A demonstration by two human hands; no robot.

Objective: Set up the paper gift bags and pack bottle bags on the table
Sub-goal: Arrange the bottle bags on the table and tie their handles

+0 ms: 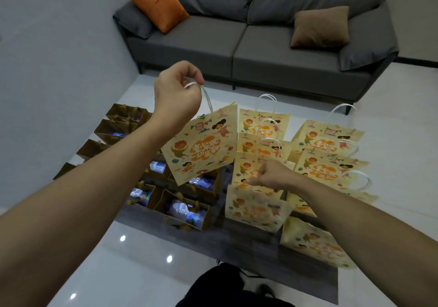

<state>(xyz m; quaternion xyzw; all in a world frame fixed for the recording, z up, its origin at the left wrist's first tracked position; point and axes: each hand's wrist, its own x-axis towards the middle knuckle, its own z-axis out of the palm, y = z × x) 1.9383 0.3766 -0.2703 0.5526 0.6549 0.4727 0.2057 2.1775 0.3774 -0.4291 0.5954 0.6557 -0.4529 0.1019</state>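
Observation:
My left hand (176, 91) pinches the white cord handle of a yellow paper gift bag (201, 145) and holds it tilted in the air above the brown bottle bags (187, 211). These brown bags stand open on the dark table (237, 240), each with a plastic bottle inside. My right hand (272, 174) is curled at the top edge of another yellow gift bag (256, 209), which looks blurred. Several more yellow gift bags (329, 140) stand in rows on the right half of the table.
More brown bags (118, 126) stand at the table's far left. A grey sofa (248, 41) with an orange cushion (158, 5) and a tan cushion (320, 26) sits beyond the table. Glossy white floor surrounds it. My dark-clothed legs (225, 285) are at the bottom.

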